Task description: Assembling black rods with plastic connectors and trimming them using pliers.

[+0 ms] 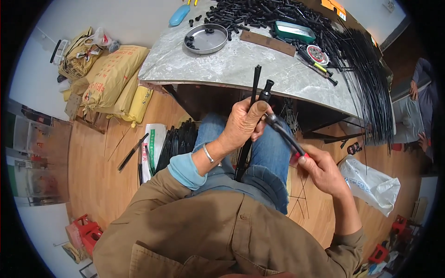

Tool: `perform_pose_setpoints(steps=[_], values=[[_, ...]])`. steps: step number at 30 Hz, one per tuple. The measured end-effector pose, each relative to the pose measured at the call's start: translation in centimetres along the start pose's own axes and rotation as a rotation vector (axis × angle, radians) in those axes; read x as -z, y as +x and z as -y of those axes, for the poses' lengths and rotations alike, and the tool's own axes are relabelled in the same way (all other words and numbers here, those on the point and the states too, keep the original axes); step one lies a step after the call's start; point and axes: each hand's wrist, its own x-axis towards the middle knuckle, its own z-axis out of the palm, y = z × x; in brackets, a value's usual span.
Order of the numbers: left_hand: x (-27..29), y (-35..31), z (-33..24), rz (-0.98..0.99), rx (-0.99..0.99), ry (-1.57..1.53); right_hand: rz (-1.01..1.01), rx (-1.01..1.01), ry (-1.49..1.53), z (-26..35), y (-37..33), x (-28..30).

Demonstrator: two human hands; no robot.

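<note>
My left hand [243, 123] is closed around a bundle of thin black rods [256, 81], held upright over my lap. A black tubular fitting with a flared top [266, 88] stands beside the rods, under my thumb. My right hand [320, 169] grips a hammer [288, 134] by its handle, which shows red at the grip. The hammer's metal head touches or nearly touches the fingers of my left hand; the exact contact point is hidden. Below my left hand, the dark lower ends of the rods [242, 162] run down between my thighs.
Ahead stands a grey stone-patterned table [199, 69] with a metal pan [206, 39], a heap of black fittings [259, 11], a wooden strip [268, 43] and long black rods [371, 92]. Yellow sacks [113, 76] lie left, a white bag [371, 183] right. Another person [419, 102] is far right.
</note>
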Motion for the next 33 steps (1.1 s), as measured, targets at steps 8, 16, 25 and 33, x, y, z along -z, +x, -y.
perform_pose_setpoints(steps=[8, 16, 25, 33], values=[[-0.5, -0.2, -0.1, 0.001, 0.019, 0.061, 0.422, -0.488, 0.361, 0.9, 0.2, 1.3], [-0.4, 0.0, -0.2, 0.002, 0.017, 0.052, 0.086, -0.338, 0.470, 1.7, 0.0, 0.5], [0.4, 0.2, -0.5, -0.025, 0.045, 0.047, 0.350, -0.515, 1.195, -3.5, -3.2, -7.2], [0.5, 0.4, -0.3, -0.039, 0.044, 0.079, -0.018, -0.191, -0.552, -8.2, -6.1, -12.3]])
